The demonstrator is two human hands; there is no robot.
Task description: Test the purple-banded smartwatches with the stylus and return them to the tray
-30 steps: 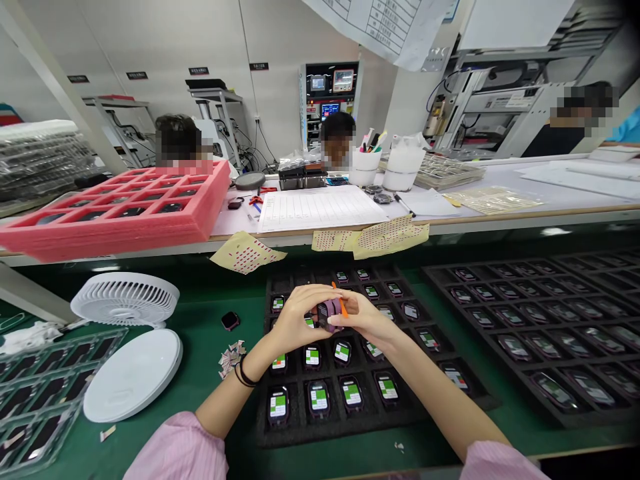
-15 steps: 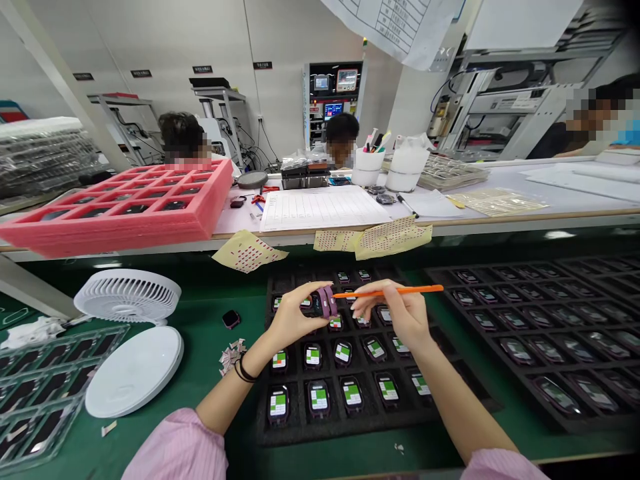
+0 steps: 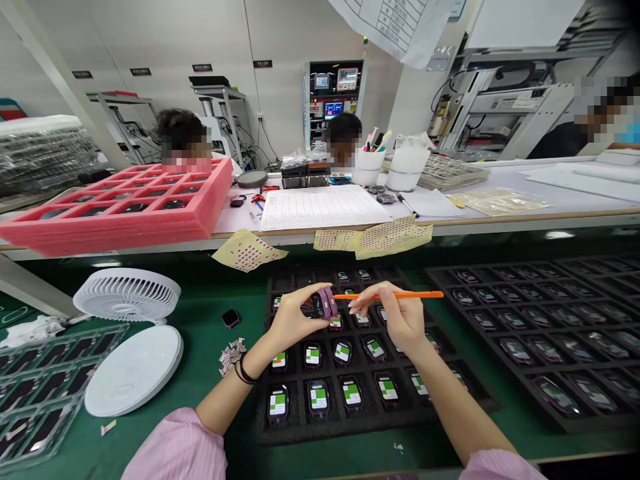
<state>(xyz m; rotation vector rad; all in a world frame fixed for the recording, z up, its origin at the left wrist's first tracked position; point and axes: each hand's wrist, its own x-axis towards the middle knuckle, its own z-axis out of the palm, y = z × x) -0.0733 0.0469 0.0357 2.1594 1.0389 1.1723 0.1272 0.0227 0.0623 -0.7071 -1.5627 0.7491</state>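
Head view, followed from my remote station: two bare hands meet above the far part of a black foam tray (image 3: 295, 437) on the green bench (image 3: 210, 387). The left hand (image 3: 295, 317) has its fingers curved in a part-open C, closed on opposite edges of a purple-rimmed device (image 3: 329, 303). Two purple bands show side by side; I cannot tell whether they belong to one piece or two. The device stands roughly on edge above the tray, and I judge that this grip leaves its right side free to the other hand. The right hand (image 3: 403, 320) pinches an orange stick (image 3: 425, 294) near its middle, the remaining fingers loosely bent. The stick lies almost level, held, I judge, like a pen for fine control of its left end, which reaches the device's right side; whether it touches, I cannot tell. Lit watch-like devices (image 3: 319, 399) lie screen up in the tray's compartments, which, as I read it, keeps them apart and readable. On the bench to the left, a dark device (image 3: 231, 319) lies near a heap of small strips (image 3: 232, 357); to the right sits a second foam tray (image 3: 566, 423).
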